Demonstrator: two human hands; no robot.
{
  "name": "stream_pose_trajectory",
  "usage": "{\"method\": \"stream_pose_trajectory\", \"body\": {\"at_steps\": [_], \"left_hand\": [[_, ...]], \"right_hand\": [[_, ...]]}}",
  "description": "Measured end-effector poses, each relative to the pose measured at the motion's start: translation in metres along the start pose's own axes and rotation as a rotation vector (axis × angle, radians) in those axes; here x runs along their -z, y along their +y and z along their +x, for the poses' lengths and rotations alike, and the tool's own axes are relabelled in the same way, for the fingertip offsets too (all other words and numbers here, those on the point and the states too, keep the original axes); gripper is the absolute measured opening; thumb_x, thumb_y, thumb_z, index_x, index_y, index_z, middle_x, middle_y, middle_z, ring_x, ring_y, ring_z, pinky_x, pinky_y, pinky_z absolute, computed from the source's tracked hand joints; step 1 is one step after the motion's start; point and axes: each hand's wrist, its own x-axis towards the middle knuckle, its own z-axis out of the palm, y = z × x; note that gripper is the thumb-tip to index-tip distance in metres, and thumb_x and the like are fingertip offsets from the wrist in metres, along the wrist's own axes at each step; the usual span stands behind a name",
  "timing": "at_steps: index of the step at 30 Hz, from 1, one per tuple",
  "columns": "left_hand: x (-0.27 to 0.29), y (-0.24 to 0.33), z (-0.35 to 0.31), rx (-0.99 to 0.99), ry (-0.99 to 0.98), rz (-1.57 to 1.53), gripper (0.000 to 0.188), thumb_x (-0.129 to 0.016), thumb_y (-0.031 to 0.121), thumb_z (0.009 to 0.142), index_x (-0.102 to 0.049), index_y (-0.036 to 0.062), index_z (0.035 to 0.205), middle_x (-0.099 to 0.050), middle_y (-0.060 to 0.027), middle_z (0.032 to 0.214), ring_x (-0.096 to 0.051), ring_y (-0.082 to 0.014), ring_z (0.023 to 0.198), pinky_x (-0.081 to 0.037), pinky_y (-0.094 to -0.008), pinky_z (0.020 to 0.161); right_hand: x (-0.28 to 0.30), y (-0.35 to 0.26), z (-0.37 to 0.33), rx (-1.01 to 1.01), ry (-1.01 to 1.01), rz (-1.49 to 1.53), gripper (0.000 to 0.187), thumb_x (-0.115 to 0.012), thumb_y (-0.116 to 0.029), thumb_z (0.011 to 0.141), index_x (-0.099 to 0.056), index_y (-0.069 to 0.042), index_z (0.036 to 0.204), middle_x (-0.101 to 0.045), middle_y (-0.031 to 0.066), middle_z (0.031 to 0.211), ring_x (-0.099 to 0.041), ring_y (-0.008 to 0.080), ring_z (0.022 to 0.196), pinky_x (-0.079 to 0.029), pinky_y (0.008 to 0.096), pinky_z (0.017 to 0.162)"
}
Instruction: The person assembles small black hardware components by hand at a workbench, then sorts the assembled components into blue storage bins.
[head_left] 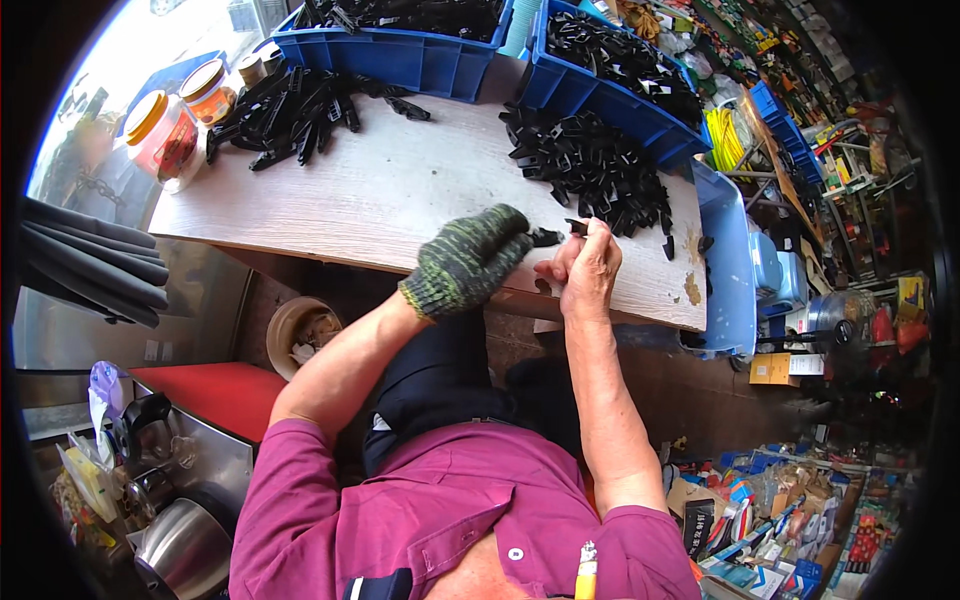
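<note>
At centre frame, the left hand (468, 262) is clamping its grip on a black piece (546, 238), the right hand (591, 268) pinching a dark part (576, 227), apparently for steadiness; upper right, a black pile (595, 172) is lying handily near on the surface (425, 190).

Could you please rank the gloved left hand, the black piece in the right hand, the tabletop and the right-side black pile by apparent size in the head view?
1. Tabletop
2. Right-side black pile
3. Gloved left hand
4. Black piece in the right hand
</note>
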Motion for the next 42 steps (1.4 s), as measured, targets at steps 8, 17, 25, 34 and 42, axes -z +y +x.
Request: {"method": "stream_pose_trajectory", "body": {"at_steps": [8,17,25,34,42], "left_hand": [[-0.027,-0.006,0.009,0.022,-0.003,-0.075,0.025,-0.058,0.027,0.097,-0.064,0.0092,0.114,-0.069,-0.0168,0.099,-0.066,-0.0385,0.091,-0.052,-0.0472,0.074],[-0.041,0.032,0.024,0.416,-0.039,-0.335,0.035,-0.057,0.028,0.098,-0.056,0.009,0.127,-0.068,-0.0176,0.11,-0.067,-0.0364,0.094,-0.052,-0.0466,0.079],[-0.074,0.01,0.016,0.067,0.112,-0.265,0.04,-0.059,0.022,0.098,-0.052,0.0064,0.134,-0.07,-0.0169,0.093,-0.069,-0.0326,0.083,-0.052,-0.0426,0.074],[-0.066,0.018,0.007,0.296,0.016,-0.534,0.036,-0.06,0.019,0.101,-0.056,0.006,0.134,-0.068,-0.0039,0.09,-0.06,-0.0088,0.073,-0.052,-0.0261,0.065],[-0.072,0.017,0.006,0.16,0.081,-0.406,0.03,-0.066,0.013,0.095,-0.063,0.0004,0.122,-0.071,-0.0177,0.107,-0.071,-0.0242,0.097,-0.054,-0.0343,0.083]], "right_hand": [[-0.006,-0.008,-0.006,-0.022,0.02,-0.058,0.036,-0.043,-0.037,0.101,-0.052,-0.006,0.085,-0.038,0.0008,0.045,-0.038,0.0138,0.034,-0.047,0.0318,0.038],[0.025,0.022,0.014,0.155,0.089,-0.157,0.029,-0.05,-0.03,0.101,-0.048,-0.012,0.077,-0.042,-0.0014,0.053,-0.04,0.0102,0.041,-0.038,0.0281,0.04],[0.015,0.008,0.003,0.235,0.075,-0.101,0.028,-0.053,-0.018,0.097,-0.049,-0.009,0.071,-0.045,-0.0046,0.062,-0.042,0.0057,0.054,-0.037,0.0246,0.049],[0.087,-0.071,0.064,0.058,0.44,0.105,0.031,-0.053,-0.036,0.092,-0.051,-0.005,0.085,-0.036,0.003,0.045,-0.048,0.0189,0.04,-0.061,0.0529,0.05],[0.167,-0.076,0.073,-0.101,0.577,-0.205,0.033,-0.075,-0.019,0.085,-0.061,-0.005,0.111,-0.044,0.0028,0.053,-0.049,0.0156,0.042,-0.059,0.0445,0.046]]}}
